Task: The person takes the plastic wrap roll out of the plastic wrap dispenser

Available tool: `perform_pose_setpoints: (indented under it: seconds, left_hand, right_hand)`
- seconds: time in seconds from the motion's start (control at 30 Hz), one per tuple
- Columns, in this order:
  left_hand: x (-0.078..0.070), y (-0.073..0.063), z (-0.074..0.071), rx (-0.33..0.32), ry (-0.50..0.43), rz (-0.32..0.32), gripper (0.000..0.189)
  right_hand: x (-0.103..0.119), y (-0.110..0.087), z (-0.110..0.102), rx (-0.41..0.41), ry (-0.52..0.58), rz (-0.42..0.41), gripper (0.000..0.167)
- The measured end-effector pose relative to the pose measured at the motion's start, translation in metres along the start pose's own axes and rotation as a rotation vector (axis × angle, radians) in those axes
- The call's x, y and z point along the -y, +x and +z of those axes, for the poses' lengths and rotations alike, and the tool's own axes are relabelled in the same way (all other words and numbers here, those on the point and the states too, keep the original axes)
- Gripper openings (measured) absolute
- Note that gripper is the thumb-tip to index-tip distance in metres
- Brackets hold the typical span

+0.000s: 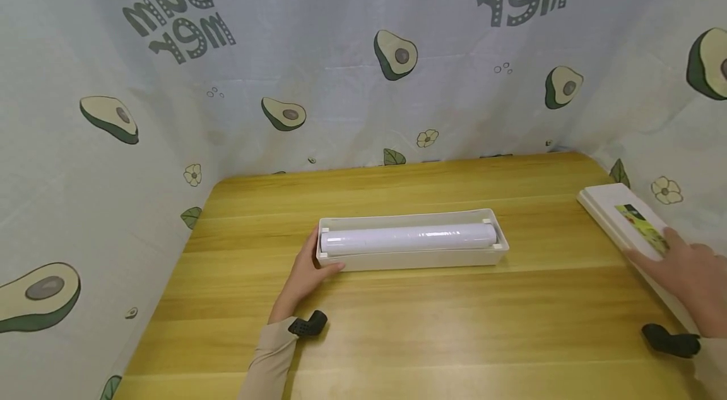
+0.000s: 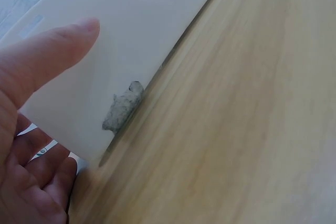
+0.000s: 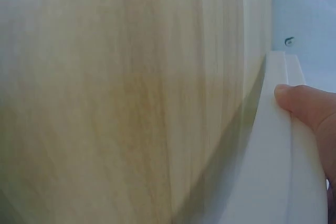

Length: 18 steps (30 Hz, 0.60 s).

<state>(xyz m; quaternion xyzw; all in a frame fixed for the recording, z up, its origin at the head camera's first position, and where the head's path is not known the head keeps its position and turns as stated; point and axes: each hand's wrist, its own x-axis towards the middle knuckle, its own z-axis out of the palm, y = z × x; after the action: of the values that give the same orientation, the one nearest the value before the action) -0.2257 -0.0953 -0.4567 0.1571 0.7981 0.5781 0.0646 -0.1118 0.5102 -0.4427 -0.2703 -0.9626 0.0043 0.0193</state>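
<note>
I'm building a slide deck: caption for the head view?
Left hand grips a box with a roll inside; right hand holds the lid.

Left sleeve [image 1: 267, 359]: plain light beige, smooth cloth, a few soft creases, ends at the wrist. Right sleeve [image 1: 712, 362]: same beige, mostly cut off by the picture edge. Left wrist unit [image 1: 308, 324]: black, stubby, bent like an elbow, small dots on one face. Right wrist unit [image 1: 671, 342]: black, likewise bent, rounded tip. Hands bare.
</note>
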Motion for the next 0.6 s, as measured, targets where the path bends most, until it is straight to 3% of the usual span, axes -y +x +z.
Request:
perform_pose_setpoints:
  seconds: [0.27,0.5,0.6]
  left_hand:
    - [-0.002,-0.008,-0.011,-0.033,0.026,-0.011,0.095]
    - [0.025,-0.007,-0.018,-0.091,0.014,-0.019,0.097]
    - [0.028,-0.007,-0.02,-0.112,0.025,-0.005,0.097]
  right_hand:
    - [0.012,0.01,-0.003,0.018,0.069,-0.034,0.109]
    - [0.023,0.021,-0.004,0.067,0.035,-0.048,0.109]
    - [0.023,0.024,0.002,0.08,0.086,-0.058,0.108]
